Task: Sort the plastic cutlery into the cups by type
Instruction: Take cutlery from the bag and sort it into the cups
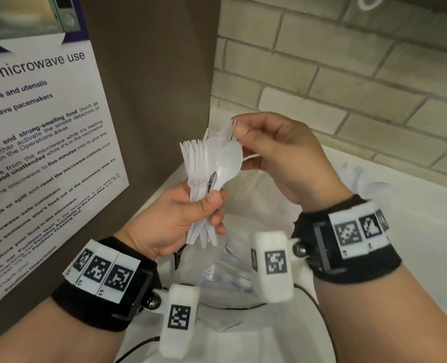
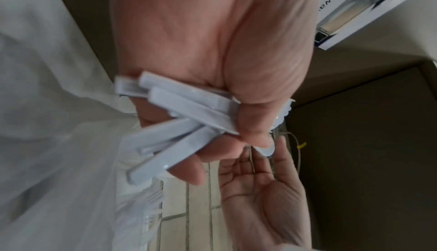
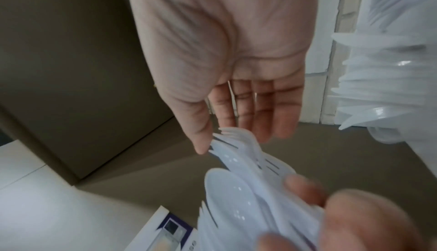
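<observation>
My left hand grips a bundle of white plastic forks and spoons by the handles and holds it upright over the counter. The handle ends stick out below my fist in the left wrist view. My right hand is at the top of the bundle, where thumb and forefinger pinch the tines of one fork. In the right wrist view the thumb touches those tines and the other fingers lie behind them. Two spoon bowls face outward.
A clear container with more cutlery sits under my hands on the white counter. A blurred cup of white cutlery stands at the right by the brick wall. A brown panel with a microwave notice closes the left.
</observation>
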A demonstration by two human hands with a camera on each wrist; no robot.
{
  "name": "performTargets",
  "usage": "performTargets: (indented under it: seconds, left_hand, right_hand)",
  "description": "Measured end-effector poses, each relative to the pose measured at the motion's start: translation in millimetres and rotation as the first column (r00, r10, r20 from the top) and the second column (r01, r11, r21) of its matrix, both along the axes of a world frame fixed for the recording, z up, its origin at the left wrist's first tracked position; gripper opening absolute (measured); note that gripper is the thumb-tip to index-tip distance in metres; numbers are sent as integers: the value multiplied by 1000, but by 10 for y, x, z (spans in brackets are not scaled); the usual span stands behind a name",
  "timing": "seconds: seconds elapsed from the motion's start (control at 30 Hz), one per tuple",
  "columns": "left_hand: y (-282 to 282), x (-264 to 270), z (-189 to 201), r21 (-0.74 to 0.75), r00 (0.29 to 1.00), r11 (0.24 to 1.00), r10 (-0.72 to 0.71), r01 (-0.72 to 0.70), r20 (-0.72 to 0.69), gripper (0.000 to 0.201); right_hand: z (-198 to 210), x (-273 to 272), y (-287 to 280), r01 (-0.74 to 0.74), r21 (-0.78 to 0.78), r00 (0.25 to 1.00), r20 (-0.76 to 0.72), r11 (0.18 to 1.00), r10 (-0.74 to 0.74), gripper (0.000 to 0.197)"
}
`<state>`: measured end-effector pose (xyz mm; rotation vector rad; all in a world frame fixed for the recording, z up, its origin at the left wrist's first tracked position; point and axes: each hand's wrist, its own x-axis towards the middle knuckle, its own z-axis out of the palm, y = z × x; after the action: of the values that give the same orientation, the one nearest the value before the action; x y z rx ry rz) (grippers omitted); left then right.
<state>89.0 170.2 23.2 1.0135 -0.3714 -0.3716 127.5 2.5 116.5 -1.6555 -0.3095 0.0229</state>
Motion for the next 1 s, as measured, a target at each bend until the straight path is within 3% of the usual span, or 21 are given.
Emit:
performTargets:
  seconds: [0.07, 0.13, 0.23, 0.33, 0.43, 0.6, 0.63, 0.7, 0.77, 0.87, 0.93, 1.0]
  left_hand:
    - [-34, -29, 9, 92, 996, 993, 75, -79, 40, 38]
    - [-69, -62, 23, 228, 981, 958, 150, -176, 124, 41]
    - [-134, -107, 64, 375, 943, 878, 207, -296, 261, 21]
    - [-193, -117, 62, 394, 905, 838, 244, -378, 350, 19]
    - [-224, -126, 47, 407, 886, 822, 232, -399, 401, 29]
    - [-244, -194, 76, 408, 887, 823, 227, -395, 402, 25]
    - [-242, -200, 65, 416, 888, 818, 229, -398, 399, 33]
    - [-235, -198, 33, 446, 885, 797, 221, -406, 411, 51]
    - [-225, -185, 2, 495, 870, 748, 222, -442, 440, 53]
    - [-233, -144, -13, 537, 834, 655, 294, -531, 467, 41]
    - [-248, -123, 18, 545, 818, 616, 360, -570, 448, 38]
    - [-254, -86, 39, 555, 810, 591, 404, -585, 425, 42]
  right_hand:
    - [-39, -91, -1, 23, 0, 1000, 14, 1000, -23, 22]
    - [-59, -155, -21, 56, 27, 998, -1, 998, -56, 14]
    - [-64, -260, -44, 77, 21, 997, -34, 997, -76, 8]
    - [-88, -318, -23, 113, -16, 993, 29, 993, -113, 9]
    - [-104, -341, -24, 135, 26, 986, 98, 991, -137, 10]
    - [-26, -346, -37, 136, 253, 984, 81, 958, -161, 17]
    - [9, -355, -26, 136, 319, 979, 100, 938, -176, 17]
    - [96, -367, -21, 142, 446, 947, 198, 884, -252, 16]
    - [208, -373, -64, 135, 503, 888, 320, 854, -329, 14]
    - [296, -357, -132, 191, 350, 865, 382, 917, -325, 11]
    - [247, -372, -123, 254, 81, 898, 350, 964, -266, 21]
    - [121, -409, -63, 247, -224, 941, 288, 943, -178, 23]
